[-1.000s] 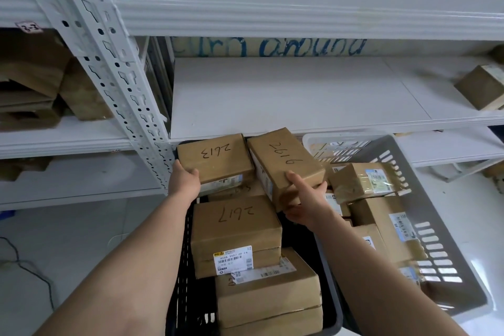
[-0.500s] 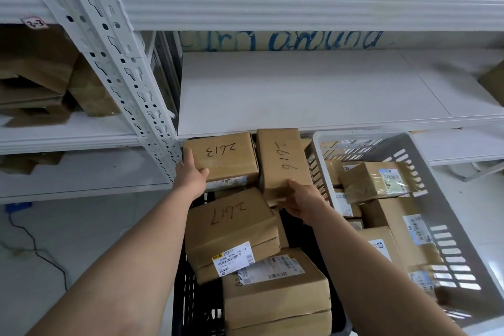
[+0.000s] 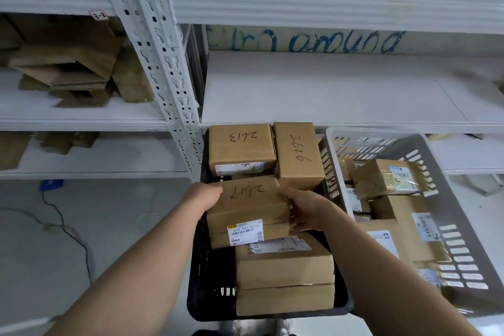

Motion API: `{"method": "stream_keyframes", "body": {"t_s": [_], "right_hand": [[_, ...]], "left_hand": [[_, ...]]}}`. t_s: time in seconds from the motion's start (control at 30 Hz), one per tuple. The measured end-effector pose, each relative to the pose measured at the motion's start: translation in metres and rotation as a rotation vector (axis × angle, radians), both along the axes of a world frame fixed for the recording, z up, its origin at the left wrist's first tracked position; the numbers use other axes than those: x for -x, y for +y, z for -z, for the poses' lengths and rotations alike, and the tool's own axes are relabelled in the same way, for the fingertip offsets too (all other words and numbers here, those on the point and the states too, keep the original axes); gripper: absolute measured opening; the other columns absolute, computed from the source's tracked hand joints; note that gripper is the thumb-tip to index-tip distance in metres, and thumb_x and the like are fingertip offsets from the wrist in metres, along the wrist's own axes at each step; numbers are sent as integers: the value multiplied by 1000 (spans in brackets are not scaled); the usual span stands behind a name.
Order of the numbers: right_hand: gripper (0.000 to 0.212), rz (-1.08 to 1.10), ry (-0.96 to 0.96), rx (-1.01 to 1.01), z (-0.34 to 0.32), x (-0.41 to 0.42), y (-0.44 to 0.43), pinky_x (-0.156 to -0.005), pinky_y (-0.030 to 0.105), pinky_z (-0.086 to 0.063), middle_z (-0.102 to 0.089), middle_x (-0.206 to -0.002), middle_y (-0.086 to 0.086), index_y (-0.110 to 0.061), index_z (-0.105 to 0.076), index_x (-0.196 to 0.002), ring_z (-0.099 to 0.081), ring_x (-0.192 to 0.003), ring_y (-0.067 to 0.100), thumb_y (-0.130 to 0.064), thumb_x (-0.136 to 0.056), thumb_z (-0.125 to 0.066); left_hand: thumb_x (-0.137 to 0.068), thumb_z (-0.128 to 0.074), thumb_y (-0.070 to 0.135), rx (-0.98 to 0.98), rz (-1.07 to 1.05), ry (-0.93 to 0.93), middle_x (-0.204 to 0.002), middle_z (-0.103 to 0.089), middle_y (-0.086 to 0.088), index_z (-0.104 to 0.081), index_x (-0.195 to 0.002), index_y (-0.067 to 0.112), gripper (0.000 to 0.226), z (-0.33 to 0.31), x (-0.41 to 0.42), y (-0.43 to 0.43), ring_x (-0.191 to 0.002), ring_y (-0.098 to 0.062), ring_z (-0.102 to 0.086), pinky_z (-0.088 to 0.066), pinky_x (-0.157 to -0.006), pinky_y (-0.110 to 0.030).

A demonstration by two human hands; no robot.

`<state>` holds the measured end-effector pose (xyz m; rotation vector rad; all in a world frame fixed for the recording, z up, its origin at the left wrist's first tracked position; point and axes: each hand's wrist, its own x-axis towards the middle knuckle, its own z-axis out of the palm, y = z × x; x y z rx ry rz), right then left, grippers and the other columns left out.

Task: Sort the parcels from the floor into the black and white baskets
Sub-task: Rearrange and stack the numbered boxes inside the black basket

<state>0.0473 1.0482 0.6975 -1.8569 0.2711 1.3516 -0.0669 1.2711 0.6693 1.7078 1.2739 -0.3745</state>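
Note:
The black basket (image 3: pixel 203 281) stands on the floor in front of me, packed with brown cardboard parcels. Parcels marked 2613 (image 3: pixel 241 148) and 2616 (image 3: pixel 297 155) lie at its far end. Nearer lies the parcel marked 2617 (image 3: pixel 248 207). My left hand (image 3: pixel 203 196) holds its left side and my right hand (image 3: pixel 305 209) grips its right side. Another brown parcel (image 3: pixel 283 273) fills the near end. The white basket (image 3: pixel 450 229) stands to the right, holding several labelled parcels (image 3: pixel 384 177).
White metal shelving rises behind the baskets, with an upright post (image 3: pixel 163 68) just left of the black basket. Flattened cardboard (image 3: pixel 68 63) lies on the left shelves. A black cable (image 3: pixel 68 232) runs over the grey floor at left.
My left hand left the 2613 parcel and my right hand left the 2616 parcel, which now lies flat. Both hands came back onto the 2617 parcel.

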Motion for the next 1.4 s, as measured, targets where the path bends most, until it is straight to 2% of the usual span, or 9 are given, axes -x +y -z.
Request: {"method": "stream_keyframes", "body": {"t_s": [0.1,0.3,0.43,0.6,0.8,0.93,1.13,1.3,1.4], "right_hand": [[31,5,-8,-39,-1,10,-1,-103,51,-45,-64,-110,17,-10,-59,-97,-61,-109,35,-40,-91,-62],[23,94,-38,-181,-3,24,0,-99,42,-46,-66,-107,6,-11,-62,-112,-60,-103,22,-25,-94,-60],[13,48,-98,-191,-7,31,4,-102,41,-43,-64,-105,1,-18,-63,-103,-58,-104,19,-26,-98,-54],[26,-66,-269,-67,-2,26,-10,-102,45,-43,-63,-122,15,-7,-64,-116,-58,-107,28,-18,-97,-51],[23,-214,-296,179,14,19,-47,-93,43,-52,-67,-105,16,-6,-65,-105,-63,-99,30,-19,-86,-68],[39,-283,-232,275,20,24,-64,-91,44,-55,-68,-102,12,-9,-63,-108,-66,-96,29,-30,-78,-75],[20,-186,-159,281,18,37,-74,-83,50,-58,-67,-104,20,-4,-60,-96,-68,-98,35,-24,-92,-62],[13,-81,-138,202,7,43,-71,-67,40,-59,-65,-82,14,-4,-59,-88,-66,-71,26,-16,-92,-62],[14,-42,-247,214,-6,43,-70,-53,33,-56,-61,-81,11,-6,-58,-85,-62,-67,22,-17,-91,-64]], "left_hand": [[-75,-66,37,4,-96,-129,-96,-72,-8,-69,-94,12,32,-11,14,-5,-85,-26,-68,-56,-82,-35],[-92,-62,32,344,-272,-379,-111,-64,-5,-40,-124,35,40,-28,32,-12,-100,-30,-62,-51,-86,-47],[-94,-60,31,205,-276,-453,-122,-60,-3,-31,-137,37,52,-25,35,-17,-103,-27,-61,-53,-84,-48],[-97,-54,33,46,-189,-333,-125,-55,-3,-36,-141,22,49,-24,33,-25,-109,-29,-56,-46,-100,-49],[-97,-53,31,-2,-63,-177,-120,-60,-12,-51,-125,10,36,-12,28,-37,-106,-31,-58,-48,-95,-40],[-100,-48,28,-93,-50,-66,-117,-59,-14,-53,-127,2,38,-1,34,-50,-103,-32,-57,-47,-81,-35],[-92,-58,51,367,-15,164,-133,-51,-29,-36,-144,7,71,-4,45,-64,-109,-44,-59,-52,-90,-50],[-88,-68,17,463,85,192,-120,-63,-18,-54,-125,4,41,4,47,-69,-105,-34,-64,-52,-93,-52],[-85,-73,18,434,123,171,-112,-68,-16,-61,-116,2,37,-4,49,-65,-100,-31,-67,-55,-89,-46]]}}
